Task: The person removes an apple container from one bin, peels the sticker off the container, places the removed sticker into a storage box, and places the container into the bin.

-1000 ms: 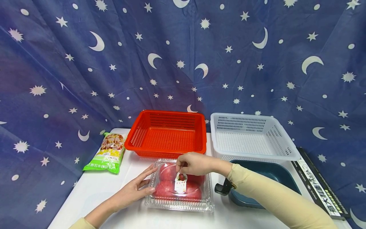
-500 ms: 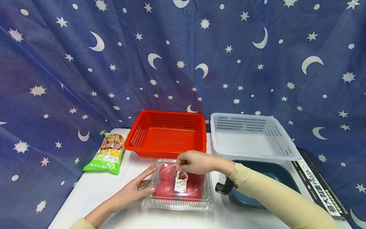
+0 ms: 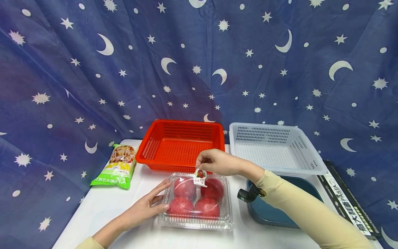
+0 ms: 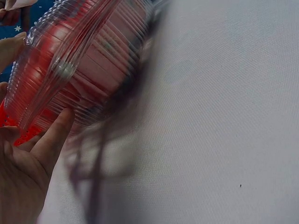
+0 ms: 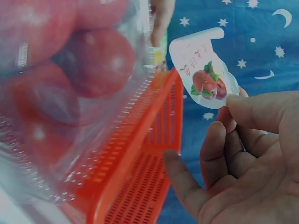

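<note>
A clear plastic clamshell box [image 3: 199,223] with several red apples [image 3: 207,206] inside sits on the white table. My right hand [image 3: 222,162] is raised over its far edge, pinching a white sticker [image 3: 199,177] by one end between thumb and fingertip. Red fruit is printed on this sticker, and its free end curls in the right wrist view [image 5: 198,60]. Along the box's left side rests my left hand [image 3: 141,209], fingers stretched out. Its thumb touches the ridged side of the box in the left wrist view, where the other fingers are partly hidden.
Behind the box stands a red basket [image 3: 183,167], with a white basket [image 3: 276,169] to its right. A dark blue tub [image 3: 273,216] is partly behind my right forearm. A green food packet [image 3: 118,169] lies at left, a black pasta box [image 3: 346,204] at right.
The sticker has come off the lid, and my right hand has lifted it up and away toward the red basket. My left hand keeps its place against the box.
</note>
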The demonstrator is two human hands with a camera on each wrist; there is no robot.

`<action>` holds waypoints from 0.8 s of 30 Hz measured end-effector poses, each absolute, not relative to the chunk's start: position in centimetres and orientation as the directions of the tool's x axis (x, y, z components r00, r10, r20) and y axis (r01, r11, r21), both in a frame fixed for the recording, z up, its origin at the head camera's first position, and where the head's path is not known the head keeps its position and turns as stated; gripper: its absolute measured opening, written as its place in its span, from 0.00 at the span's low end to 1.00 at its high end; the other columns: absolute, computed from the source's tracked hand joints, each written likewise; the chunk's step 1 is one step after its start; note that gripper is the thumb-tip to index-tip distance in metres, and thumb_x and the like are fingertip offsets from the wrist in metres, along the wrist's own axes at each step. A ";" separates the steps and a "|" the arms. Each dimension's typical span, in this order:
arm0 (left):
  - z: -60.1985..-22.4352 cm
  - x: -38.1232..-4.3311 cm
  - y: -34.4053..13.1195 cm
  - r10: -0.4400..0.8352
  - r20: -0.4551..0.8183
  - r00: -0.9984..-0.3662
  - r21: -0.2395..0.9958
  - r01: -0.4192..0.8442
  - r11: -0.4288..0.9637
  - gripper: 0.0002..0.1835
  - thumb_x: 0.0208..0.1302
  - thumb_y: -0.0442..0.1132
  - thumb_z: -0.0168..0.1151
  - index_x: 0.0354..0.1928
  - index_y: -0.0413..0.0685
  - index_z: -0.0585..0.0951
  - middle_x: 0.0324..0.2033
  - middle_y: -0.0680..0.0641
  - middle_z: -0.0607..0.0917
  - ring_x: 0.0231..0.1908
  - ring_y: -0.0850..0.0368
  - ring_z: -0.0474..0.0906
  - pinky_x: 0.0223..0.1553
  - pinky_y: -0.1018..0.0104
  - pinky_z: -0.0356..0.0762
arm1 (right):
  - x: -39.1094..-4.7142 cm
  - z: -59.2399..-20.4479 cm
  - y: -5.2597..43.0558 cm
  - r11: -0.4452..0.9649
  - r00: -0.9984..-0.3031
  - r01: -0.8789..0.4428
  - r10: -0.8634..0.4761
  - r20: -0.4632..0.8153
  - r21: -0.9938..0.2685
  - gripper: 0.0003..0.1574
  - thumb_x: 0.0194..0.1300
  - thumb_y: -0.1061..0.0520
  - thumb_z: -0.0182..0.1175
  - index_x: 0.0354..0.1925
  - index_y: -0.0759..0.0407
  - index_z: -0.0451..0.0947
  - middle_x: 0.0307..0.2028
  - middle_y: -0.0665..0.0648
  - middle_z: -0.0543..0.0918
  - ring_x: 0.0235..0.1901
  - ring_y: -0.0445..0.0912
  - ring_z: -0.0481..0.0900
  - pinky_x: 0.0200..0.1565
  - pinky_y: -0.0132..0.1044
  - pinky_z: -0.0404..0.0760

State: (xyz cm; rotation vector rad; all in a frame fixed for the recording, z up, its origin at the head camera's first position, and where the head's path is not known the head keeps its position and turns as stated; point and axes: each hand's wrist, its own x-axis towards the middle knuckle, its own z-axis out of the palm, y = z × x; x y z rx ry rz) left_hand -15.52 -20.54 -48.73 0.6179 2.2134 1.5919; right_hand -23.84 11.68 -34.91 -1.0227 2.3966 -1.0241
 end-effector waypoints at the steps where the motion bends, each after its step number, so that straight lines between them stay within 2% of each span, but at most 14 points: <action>1: -48.7 -15.5 -20.5 0.534 -0.024 -0.845 0.951 0.146 0.273 0.38 0.73 0.41 0.64 0.80 0.62 0.60 0.81 0.44 0.44 0.73 0.37 0.58 0.67 0.72 0.63 | -23.8 -34.9 11.8 0.485 -0.684 -0.478 -0.729 -0.037 -0.732 0.03 0.74 0.60 0.60 0.42 0.55 0.81 0.34 0.49 0.83 0.36 0.47 0.80 0.41 0.38 0.81; 7: -48.5 -15.6 -20.3 0.519 -0.069 -0.852 0.951 0.100 0.291 0.39 0.72 0.42 0.65 0.80 0.66 0.60 0.81 0.48 0.44 0.74 0.40 0.58 0.67 0.73 0.62 | -23.8 -35.1 13.1 0.499 -0.689 -0.455 -0.722 -0.063 -0.738 0.04 0.73 0.62 0.59 0.41 0.55 0.81 0.35 0.50 0.83 0.37 0.53 0.80 0.38 0.37 0.80; 17: -48.6 -15.5 -20.5 0.521 -0.074 -0.850 0.953 0.093 0.287 0.39 0.72 0.42 0.65 0.80 0.66 0.60 0.81 0.49 0.44 0.72 0.38 0.61 0.66 0.72 0.64 | -24.0 -35.0 17.6 0.575 -0.728 -0.450 -0.679 -0.092 -0.683 0.03 0.72 0.61 0.60 0.41 0.57 0.80 0.35 0.52 0.83 0.35 0.46 0.77 0.40 0.39 0.78; 24: -48.8 -15.4 -20.5 0.519 -0.070 -0.852 0.951 0.100 0.292 0.39 0.72 0.42 0.65 0.80 0.65 0.59 0.81 0.48 0.44 0.72 0.38 0.61 0.66 0.73 0.64 | -23.9 -35.4 21.2 0.585 -0.739 -0.392 -0.660 -0.136 -0.710 0.02 0.71 0.63 0.59 0.40 0.60 0.79 0.33 0.53 0.84 0.34 0.48 0.80 0.39 0.38 0.79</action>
